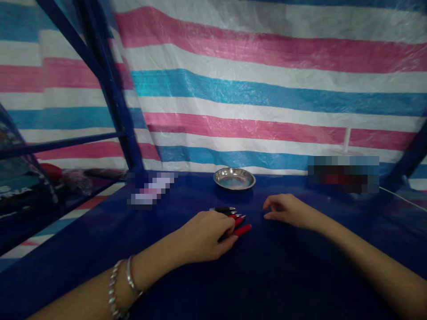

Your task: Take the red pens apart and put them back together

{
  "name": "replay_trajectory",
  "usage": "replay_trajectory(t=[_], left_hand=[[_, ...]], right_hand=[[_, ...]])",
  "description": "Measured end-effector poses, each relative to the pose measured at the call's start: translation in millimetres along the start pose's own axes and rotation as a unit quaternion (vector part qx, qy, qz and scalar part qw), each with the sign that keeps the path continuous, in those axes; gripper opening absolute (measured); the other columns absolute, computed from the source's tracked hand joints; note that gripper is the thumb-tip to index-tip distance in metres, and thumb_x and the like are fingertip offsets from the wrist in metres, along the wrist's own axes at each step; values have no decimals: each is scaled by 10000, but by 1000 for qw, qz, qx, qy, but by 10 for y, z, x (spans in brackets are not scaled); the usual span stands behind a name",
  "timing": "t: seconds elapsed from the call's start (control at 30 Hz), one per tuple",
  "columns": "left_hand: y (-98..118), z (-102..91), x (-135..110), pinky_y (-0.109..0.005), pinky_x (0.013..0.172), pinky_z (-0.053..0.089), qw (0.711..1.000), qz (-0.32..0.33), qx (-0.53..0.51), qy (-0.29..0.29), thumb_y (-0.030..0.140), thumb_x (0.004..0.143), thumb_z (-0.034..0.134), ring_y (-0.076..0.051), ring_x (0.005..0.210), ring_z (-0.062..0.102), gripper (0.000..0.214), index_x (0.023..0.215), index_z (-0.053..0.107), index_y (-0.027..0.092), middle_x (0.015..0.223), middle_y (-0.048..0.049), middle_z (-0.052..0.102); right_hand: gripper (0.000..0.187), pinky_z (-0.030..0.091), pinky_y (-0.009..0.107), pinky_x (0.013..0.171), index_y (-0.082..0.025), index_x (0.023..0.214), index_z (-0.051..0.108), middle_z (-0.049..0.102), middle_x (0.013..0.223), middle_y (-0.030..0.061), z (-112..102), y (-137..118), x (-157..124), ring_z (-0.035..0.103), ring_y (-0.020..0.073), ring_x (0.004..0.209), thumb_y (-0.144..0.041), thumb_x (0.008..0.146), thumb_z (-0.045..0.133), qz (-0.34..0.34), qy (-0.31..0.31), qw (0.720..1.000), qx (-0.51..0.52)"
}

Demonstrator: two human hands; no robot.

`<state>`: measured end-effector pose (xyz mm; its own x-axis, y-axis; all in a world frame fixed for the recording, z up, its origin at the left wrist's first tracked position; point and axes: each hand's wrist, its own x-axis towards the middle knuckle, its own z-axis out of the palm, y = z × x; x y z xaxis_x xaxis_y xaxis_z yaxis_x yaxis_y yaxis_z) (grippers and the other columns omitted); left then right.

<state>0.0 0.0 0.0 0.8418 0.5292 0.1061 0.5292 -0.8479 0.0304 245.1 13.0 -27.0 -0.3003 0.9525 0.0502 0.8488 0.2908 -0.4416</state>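
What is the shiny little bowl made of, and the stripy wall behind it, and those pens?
The bowl looks like metal, probably stainless steel: silvery and mirror-bright. The stripy wall looks like woven plastic sheet: glossy, crinkled, finely ribbed. The pens under the left hand seem smooth plastic, red and black.

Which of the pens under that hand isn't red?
The black pen, lying farthest from the person and nearest the steel dish; the other pens at the left hand are red.
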Motion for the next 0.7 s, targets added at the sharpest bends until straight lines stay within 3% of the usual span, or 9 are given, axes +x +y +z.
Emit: replay_trajectory(t=[0.2,0.43,0.57,0.7], left_hand=[[-21,37,-2,-226,495,349,999,16,29,-9,292,820,397,-116,538,492,188,695,483,181,640,13,544],[83,8,174,-296,502,407,982,85,169,-12,265,779,435,-192,578,544,143,772,528,156,689,-41,592],[81,-14,238,-286,506,412,980,87,178,-1,267,800,402,-182,574,553,170,794,521,146,688,-45,595],[-23,54,161,-274,519,401,985,35,156,58,273,845,319,-168,589,550,214,781,486,155,685,-33,582]], right_hand=[[194,359,220,523,-134,830,615,584,673,36,-1,38,21,523,127,582,-263,699,554,4,5,999,-32],[118,371,229,535,-134,737,649,613,661,44,-1,59,44,532,132,579,-173,656,571,-14,31,999,-29],[113,386,226,525,-130,719,629,605,609,25,-33,-3,33,530,120,558,-219,658,596,-20,60,990,124],[160,429,233,581,-128,788,594,639,660,29,-27,-105,7,566,109,593,-230,666,610,-31,25,937,348]])
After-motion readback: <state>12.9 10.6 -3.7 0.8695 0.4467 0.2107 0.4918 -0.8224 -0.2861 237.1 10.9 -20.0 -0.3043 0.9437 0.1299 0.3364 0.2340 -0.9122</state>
